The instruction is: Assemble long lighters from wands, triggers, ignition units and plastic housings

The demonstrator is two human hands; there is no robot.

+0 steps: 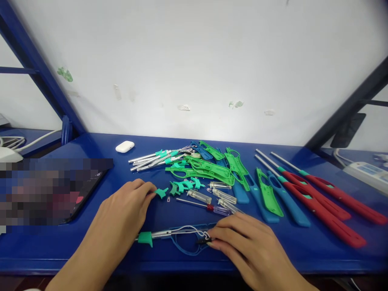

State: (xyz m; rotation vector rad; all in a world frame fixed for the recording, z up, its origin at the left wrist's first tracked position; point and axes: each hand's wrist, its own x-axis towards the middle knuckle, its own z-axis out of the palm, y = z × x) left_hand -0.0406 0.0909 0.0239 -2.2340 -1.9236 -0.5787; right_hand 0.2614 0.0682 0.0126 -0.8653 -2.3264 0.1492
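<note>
My left hand (125, 210) is closed, its fingertips pinching one end of a small green trigger (161, 193). Under my right hand (247, 238) lies a blue lighter shell half (189, 251) near the front edge. A metal lighter tube (160, 234) with a green collar (146, 238) rests along that shell. White wire (189, 228) runs from the tube to a black igniter (203, 240), which my right thumb and fingers grip. My right hand hides the shell's handle end. More green triggers (188, 184) sit beyond my left fingertips.
Clear fuel tanks (199, 197) and a screwdriver (220, 209) lie mid-table. Behind are metal tubes (151, 159) and green shell halves (212, 169). Red lighters (325, 206) and blue shells (289, 202) lie right. A white earbud case (125, 146) and a phone (87, 194) lie left.
</note>
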